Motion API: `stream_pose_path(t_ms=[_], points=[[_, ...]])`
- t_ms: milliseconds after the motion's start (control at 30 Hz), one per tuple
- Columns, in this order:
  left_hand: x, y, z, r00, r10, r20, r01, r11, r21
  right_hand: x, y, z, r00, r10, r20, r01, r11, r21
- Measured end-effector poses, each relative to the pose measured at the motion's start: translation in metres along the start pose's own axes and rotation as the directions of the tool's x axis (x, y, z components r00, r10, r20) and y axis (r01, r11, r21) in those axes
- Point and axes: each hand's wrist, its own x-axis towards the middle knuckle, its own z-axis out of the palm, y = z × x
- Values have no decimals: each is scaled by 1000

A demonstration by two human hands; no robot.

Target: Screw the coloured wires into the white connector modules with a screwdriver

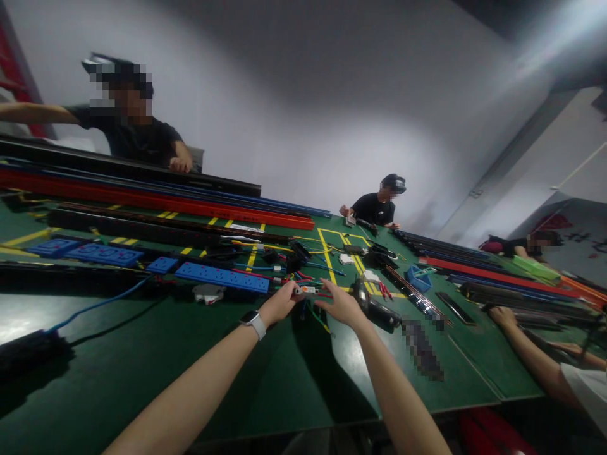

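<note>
My left hand (283, 302), with a watch on its wrist, is closed on one end of a small white connector (308, 290) with an orange part. To its right is my right hand (342, 304), thumb and fingers apart around thin coloured wires beside the connector. Whether its fingertips touch a wire is too small to tell. A green-yellow wire (321, 321) hangs below the connector over the green table (227, 373). Just beyond my left hand lies a black strip with blue sockets (222, 277).
A black power tool (379, 312) lies right of my right hand, near a blue bin (420, 278). Long red bars (190, 205) and black profiles cross the back left. Several co-workers are around the table; one's hand (503, 317) rests at the right.
</note>
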Motion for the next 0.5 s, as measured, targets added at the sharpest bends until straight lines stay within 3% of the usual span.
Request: stream_pose_path(t_ms=[200,400,500], points=[[-3,6,2,1000,29,-8,-27,988,151,3,-19,39,999,-46,3,46,997,-62],[-8,23,5,1000,5,-5,-2,897,441,1,-21,49,999,-41,-22,39,995,-94],[-10,32,-4,1000,9,30,-22,871,490,0,-21,49,999,-35,-29,33,996,-86]])
